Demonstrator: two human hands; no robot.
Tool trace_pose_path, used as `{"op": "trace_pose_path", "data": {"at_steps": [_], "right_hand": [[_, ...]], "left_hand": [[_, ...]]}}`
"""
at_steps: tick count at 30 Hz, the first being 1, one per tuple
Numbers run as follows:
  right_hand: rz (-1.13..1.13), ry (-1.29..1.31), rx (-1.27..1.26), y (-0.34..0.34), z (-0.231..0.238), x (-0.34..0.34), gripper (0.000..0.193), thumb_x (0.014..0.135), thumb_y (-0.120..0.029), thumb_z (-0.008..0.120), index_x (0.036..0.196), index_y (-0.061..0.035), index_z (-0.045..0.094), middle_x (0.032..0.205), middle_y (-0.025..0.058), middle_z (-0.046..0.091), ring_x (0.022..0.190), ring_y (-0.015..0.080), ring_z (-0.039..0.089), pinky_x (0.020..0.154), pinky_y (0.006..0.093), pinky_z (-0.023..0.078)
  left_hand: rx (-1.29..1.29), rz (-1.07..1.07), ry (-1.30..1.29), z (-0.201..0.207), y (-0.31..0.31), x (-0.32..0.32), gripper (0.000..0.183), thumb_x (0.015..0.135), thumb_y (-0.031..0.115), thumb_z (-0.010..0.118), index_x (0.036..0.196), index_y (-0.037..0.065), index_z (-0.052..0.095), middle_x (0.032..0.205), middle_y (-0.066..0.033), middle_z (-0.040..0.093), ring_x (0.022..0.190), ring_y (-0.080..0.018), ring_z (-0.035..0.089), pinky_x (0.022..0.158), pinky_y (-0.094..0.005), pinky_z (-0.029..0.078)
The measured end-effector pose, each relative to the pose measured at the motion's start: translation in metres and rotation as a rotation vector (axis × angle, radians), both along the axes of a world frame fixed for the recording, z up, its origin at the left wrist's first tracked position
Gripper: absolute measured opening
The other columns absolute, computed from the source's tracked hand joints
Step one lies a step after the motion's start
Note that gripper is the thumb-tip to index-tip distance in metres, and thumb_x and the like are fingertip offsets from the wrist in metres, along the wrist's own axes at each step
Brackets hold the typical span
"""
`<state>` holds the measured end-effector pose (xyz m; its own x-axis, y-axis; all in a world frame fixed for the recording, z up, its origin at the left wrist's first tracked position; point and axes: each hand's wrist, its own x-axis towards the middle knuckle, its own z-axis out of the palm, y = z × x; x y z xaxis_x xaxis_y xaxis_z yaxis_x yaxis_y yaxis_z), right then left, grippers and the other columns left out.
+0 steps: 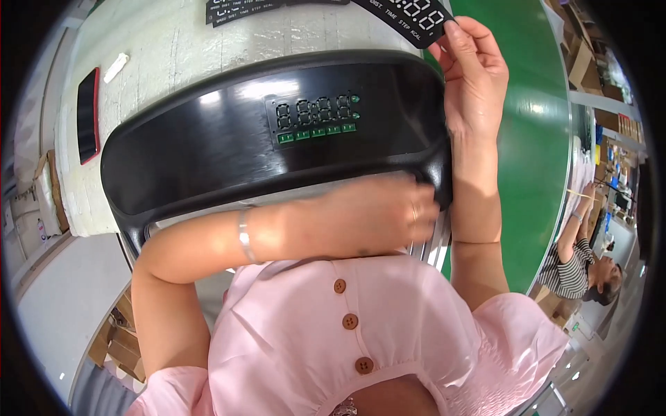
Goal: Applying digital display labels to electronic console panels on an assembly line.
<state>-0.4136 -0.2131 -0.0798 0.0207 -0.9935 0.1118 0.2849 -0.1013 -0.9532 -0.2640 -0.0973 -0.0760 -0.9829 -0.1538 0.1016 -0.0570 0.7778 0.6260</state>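
A glossy black console panel (201,145) lies in front of me. It has a rectangular display window (316,119) with digit segments and a row of small green-edged slots. My right hand (479,76) is raised beyond the console's right end, pinching the corner of a black display overlay (409,21) between thumb and fingers. That overlay carries pale digits and lettering, and its far part runs out of the top of the view. My left hand (388,208) crosses over to the right, by the console's near edge; motion blurs its fingers.
More black display overlays (243,10) lie stacked at the top of the white foam-like surface (159,62). A red-edged phone (89,114) and a small white piece (116,68) rest at left. Green tabletop (531,139) extends on the right; another person (579,267) works beyond.
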Motion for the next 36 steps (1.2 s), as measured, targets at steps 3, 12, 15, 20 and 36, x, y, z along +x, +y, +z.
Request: {"op": "trace_pose_path", "data": {"at_steps": [3,12,15,20,36], "right_hand": [[-0.019,-0.035,-0.053,-0.003,-0.011,-0.006,0.015,0.09,-0.003,0.064,0.104,-0.0007,0.063,0.089,0.0056,0.067,0.075,0.0105,0.063,0.068,0.021,0.053],[0.02,0.049,-0.107,0.007,0.011,-0.001,0.021,0.084,0.001,0.07,0.104,0.0002,0.064,0.089,0.0053,0.068,0.075,0.0083,0.064,0.068,0.0187,0.053],[0.067,0.093,-0.098,0.009,0.013,0.004,0.022,0.084,0.001,0.069,0.105,-0.0003,0.064,0.088,0.0039,0.067,0.075,0.0073,0.063,0.067,0.0184,0.052],[0.196,0.327,-0.091,0.035,0.026,0.02,0.026,0.083,0.003,0.069,0.109,-0.0005,0.065,0.086,0.0008,0.065,0.074,0.0051,0.06,0.065,0.0176,0.049],[0.382,0.518,-0.095,0.045,0.007,0.028,0.015,0.083,0.003,0.069,0.098,0.003,0.069,0.084,0.0027,0.068,0.074,0.0061,0.062,0.065,0.0183,0.051]], "left_hand": [[-0.25,0.964,-0.045,0.026,-0.012,0.028,0.044,0.082,0.026,0.061,0.117,-0.001,0.058,0.137,-0.019,0.046,0.133,-0.037,0.035,0.106,-0.0445,0.035],[-0.174,0.603,0.216,0.007,0.0,0.023,0.049,0.072,0.027,0.066,0.111,-0.001,0.054,0.122,-0.0193,0.052,0.118,-0.0367,0.045,0.095,-0.051,0.039],[-0.189,0.784,0.35,-0.009,0.015,0.013,0.044,0.077,0.026,0.067,0.111,0.0,0.056,0.117,-0.0202,0.055,0.108,-0.0374,0.053,0.089,-0.0501,0.046],[0.026,0.373,0.248,0.003,0.04,0.05,0.033,0.072,0.017,0.075,0.097,-0.001,0.063,0.086,-0.0127,0.062,0.078,-0.028,0.062,0.068,-0.0347,0.053],[-0.321,1.32,-0.062,0.006,0.03,0.105,0.11,0.048,0.053,0.084,0.136,0.0,0.046,0.145,-0.0145,0.043,0.137,-0.0322,0.036,0.113,-0.0491,0.023]]}}
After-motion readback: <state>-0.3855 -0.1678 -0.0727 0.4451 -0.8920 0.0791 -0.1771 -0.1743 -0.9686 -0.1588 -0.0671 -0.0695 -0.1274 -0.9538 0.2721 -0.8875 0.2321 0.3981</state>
